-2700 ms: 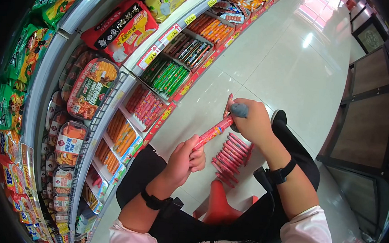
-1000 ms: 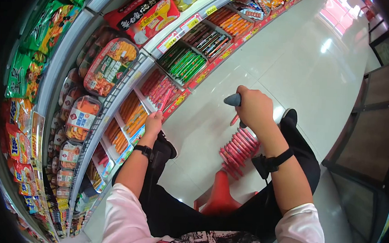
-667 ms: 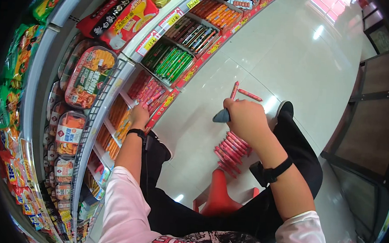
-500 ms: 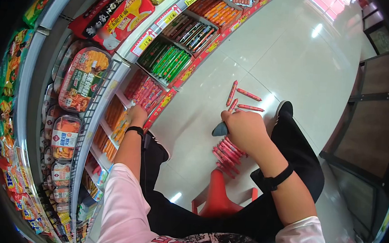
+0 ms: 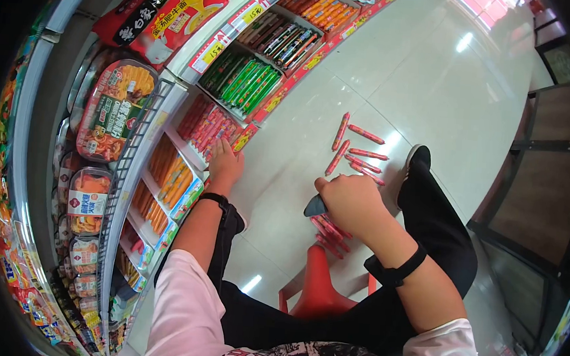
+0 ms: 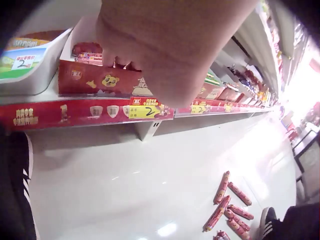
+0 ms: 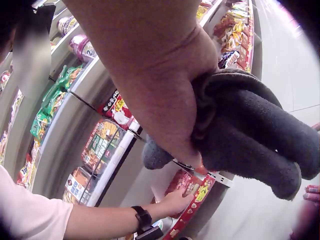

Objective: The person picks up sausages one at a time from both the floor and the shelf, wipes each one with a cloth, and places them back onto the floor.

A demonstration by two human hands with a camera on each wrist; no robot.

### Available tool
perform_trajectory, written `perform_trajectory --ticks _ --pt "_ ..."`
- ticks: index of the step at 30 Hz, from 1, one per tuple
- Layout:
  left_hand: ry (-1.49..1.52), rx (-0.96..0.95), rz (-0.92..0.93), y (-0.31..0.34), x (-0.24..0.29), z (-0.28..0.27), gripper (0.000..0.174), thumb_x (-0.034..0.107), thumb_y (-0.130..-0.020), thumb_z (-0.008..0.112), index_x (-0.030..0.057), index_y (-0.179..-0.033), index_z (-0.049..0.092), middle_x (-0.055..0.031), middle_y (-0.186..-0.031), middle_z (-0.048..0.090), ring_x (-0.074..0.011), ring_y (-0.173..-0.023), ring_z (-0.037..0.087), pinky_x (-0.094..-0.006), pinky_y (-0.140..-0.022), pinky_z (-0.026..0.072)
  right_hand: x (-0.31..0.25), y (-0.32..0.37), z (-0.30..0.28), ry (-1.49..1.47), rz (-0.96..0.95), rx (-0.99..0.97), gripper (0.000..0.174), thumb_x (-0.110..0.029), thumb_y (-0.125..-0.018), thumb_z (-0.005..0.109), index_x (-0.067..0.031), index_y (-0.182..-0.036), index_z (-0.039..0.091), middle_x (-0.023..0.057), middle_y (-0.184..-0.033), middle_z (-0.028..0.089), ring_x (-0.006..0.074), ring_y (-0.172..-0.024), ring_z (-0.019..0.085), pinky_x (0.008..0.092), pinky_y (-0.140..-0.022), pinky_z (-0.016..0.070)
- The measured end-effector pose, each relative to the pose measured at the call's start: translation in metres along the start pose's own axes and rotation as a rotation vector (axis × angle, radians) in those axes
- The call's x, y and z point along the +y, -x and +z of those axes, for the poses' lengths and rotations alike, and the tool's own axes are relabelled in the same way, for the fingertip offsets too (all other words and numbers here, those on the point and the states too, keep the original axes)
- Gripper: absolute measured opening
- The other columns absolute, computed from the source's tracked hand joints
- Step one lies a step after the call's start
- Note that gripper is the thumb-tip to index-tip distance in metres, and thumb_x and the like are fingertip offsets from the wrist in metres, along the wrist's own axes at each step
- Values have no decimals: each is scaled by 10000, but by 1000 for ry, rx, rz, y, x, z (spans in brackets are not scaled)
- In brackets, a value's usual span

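My left hand [image 5: 226, 165] is at the low shelf, fingers extended onto the front of a box of pink-wrapped sausages [image 5: 204, 125]. From the left wrist view, that hand [image 6: 155, 45] hides much of the red box front [image 6: 95, 80]. My right hand [image 5: 351, 201] grips a dark grey cloth [image 5: 315, 206] above the floor; the right wrist view shows the folded cloth [image 7: 250, 135] hanging from it. Several loose sausages [image 5: 337, 157] lie scattered on the tiles just beyond the right hand. A pile of sausages [image 5: 329, 237] is partly hidden beneath that hand.
Between my legs stands a red stool [image 5: 317, 286]. Boxes of orange sausages [image 5: 172, 180] and green-wrapped sticks [image 5: 245, 86] flank the pink ones. A wire rail [image 5: 137, 121] with packaged trays [image 5: 114, 110] runs above. Dark cabinets [image 5: 534, 202] line the right.
Both hands were on one sausage earlier. My left hand carried it to the box, and its fingers have straightened there. The right hand drew back towards me with the cloth, and more loose sausages show.
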State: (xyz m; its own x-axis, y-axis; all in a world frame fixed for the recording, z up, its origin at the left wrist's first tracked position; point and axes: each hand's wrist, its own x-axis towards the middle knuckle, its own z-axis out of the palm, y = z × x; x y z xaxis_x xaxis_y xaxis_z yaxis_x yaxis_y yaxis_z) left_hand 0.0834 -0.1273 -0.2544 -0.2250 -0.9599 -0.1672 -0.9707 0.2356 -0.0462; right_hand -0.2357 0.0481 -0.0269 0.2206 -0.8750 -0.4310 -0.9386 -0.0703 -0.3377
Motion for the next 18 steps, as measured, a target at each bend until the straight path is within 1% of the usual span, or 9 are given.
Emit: perform_trajectory --ticks 2,5,8,11,14,17,18 --pt "47 -60 20 -4 -2 -3 685 381 -995 561 -43 -1513 417 -308 -1541 458 -410 -1450 441 -461 -1218 352 0 1 0 7 2 8 230 -121 -825 680 -65 -1048 689 139 -756 709 327 -705 730 435 -599 558" --pt "139 -273 -37 -18 -4 -31 700 372 -980 575 -70 -1503 428 -315 -1555 441 -394 -1478 417 -447 -1227 348 1 2 3 22 -12 24 223 -126 -826 682 -62 -1039 692 134 -766 711 319 -713 732 430 -606 560" --pt "173 -338 21 -24 -10 -42 727 381 -976 582 -95 -1502 424 -318 -1576 415 -387 -1498 392 -434 -1237 339 2 3 13 30 -47 16 210 -136 -828 685 -64 -1025 692 125 -776 715 312 -726 735 430 -618 564" --pt "186 -291 46 -32 -26 -10 777 407 -977 586 -106 -1525 383 -311 -1602 381 -390 -1520 354 -425 -1252 310 -1 3 15 30 -66 -43 200 -141 -832 684 -70 -1018 691 114 -784 721 312 -742 738 428 -629 568" --pt "179 -312 53 -33 -28 -11 831 438 -975 590 -92 -1560 333 -304 -1634 330 -379 -1547 307 -414 -1265 282 -7 6 11 0 -70 -43 152 -65 -787 701 -69 -937 722 95 -804 747 299 -781 759 415 -662 595" --pt "238 -370 65 -35 -37 -8 865 449 -975 602 -84 -1584 293 -290 -1662 283 -372 -1567 266 -415 -1277 258 -7 5 16 11 -73 -16 137 -65 -779 704 -73 -913 730 92 -804 749 292 -770 759 412 -641 592" --pt "240 -336 42 -36 -35 -10 842 417 -970 607 -77 -1581 303 -284 -1657 298 -375 -1556 288 -425 -1268 273 -7 5 15 13 -72 -11 138 -64 -779 703 -73 -914 731 90 -804 750 289 -767 759 411 -636 591"
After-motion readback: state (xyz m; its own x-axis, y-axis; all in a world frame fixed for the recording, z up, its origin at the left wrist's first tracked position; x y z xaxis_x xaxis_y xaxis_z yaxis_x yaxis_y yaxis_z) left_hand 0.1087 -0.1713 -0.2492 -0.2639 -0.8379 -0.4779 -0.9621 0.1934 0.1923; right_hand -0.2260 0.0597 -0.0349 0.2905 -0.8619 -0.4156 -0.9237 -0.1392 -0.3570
